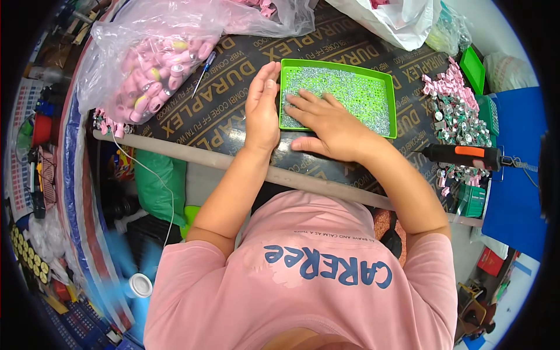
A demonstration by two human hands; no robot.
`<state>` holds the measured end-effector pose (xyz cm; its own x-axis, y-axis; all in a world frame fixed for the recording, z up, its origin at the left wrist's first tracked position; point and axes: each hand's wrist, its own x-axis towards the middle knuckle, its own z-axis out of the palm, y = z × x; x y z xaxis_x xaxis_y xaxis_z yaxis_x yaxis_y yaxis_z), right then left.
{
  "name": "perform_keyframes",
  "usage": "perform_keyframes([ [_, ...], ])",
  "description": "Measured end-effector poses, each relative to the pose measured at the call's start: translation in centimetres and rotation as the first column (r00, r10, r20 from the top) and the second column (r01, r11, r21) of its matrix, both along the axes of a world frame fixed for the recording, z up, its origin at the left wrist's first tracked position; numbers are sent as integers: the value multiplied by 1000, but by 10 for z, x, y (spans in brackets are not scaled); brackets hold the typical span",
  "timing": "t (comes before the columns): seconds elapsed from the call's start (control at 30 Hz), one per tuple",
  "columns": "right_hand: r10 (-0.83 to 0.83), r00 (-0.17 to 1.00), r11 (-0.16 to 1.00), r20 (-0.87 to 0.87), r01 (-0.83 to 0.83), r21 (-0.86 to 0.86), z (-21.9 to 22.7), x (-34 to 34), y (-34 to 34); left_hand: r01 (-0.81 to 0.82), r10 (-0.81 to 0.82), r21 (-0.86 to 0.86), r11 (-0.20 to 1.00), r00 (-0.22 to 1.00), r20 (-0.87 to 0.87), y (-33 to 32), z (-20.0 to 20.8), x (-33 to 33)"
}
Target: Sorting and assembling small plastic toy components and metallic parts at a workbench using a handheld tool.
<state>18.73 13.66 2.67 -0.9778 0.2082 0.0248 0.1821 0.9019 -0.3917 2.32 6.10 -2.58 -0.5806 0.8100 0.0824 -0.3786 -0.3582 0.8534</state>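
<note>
Head view, looking down: a bright green, rectangular plastic tray with low walls (392, 111) sits on a black tabletop with gold lettering (245, 52), in front of the person. Its long axis runs left to right, the right end angled slightly nearer the body. A scattered layer of small silvery metal pieces (356, 87) covers much of its pitted floor. The right hand (335, 125) is nearer these pieces: it lies palm down over the tray's near left part, fingers spread, thumb outside the near wall. Nothing shows in its grasp, though its underside is hidden. The left hand (263, 111) stands on edge along the left wall, fingers nearly straight, seemingly holding nothing. The key relation, I judge: pieces directly beneath the right fingers, tray just right of the left palm
</note>
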Motion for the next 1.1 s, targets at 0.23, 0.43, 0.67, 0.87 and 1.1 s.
perform_keyframes([
  [0.23,-154,982,981,110,138,135,4,23,31,-51,51,-23,998,999,11,-8,1,-10],
  [0.43,-67,982,998,174,65,19,21,36,-3,-69,68,12,998,996,61,-4,3,-7],
  [0.67,-43,999,987,20,40,153,-6,-18,24,-116,119,-50,992,991,58,-6,2,-13],
  [0.87,-227,971,968,72,218,121,8,22,30,-115,121,-57,992,988,101,-8,2,-13],
  [1.1,-566,814,821,132,571,7,6,43,26,-118,121,-43,992,991,58,-5,0,-11],
])
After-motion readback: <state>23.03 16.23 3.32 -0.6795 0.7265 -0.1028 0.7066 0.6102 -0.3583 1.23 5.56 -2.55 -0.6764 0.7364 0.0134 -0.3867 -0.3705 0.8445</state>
